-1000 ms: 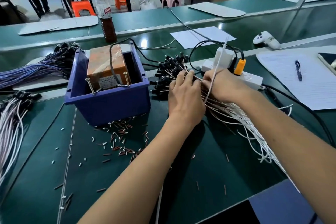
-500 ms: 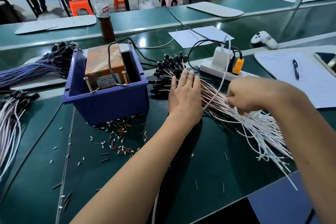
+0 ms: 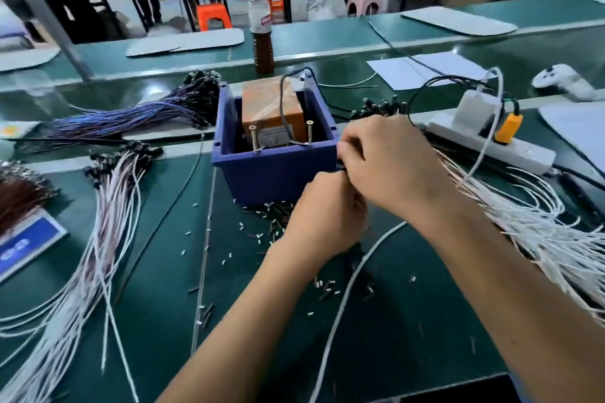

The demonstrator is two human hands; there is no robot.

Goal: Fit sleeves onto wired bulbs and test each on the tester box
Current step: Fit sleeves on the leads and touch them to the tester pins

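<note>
Where the blue box (image 3: 275, 170) stands mid-table: orange tester (image 3: 268, 114) inside, two upright screws (image 3: 253, 137) at its near face, black lead looped over the top. Right of it, fanned white-wired bulbs (image 3: 523, 216), black heads at the far end beside the box. Left, more bundles (image 3: 111, 193), white near, blue-purple far. Scattered just near the box, small white and dark sleeves (image 3: 262, 232).

Green mat (image 3: 163, 321); power strip (image 3: 491, 144) far right with an orange plug; bottle (image 3: 262, 29) beyond the box; benches, stools and people behind.

Left hand (image 3: 327, 219) curled at the box's near right corner; right hand (image 3: 389, 160) just above, touching it, fingers bent as if pinching. One white wire (image 3: 347, 285) trailing near from under them; what each hand holds, hidden: cannot tell.
</note>
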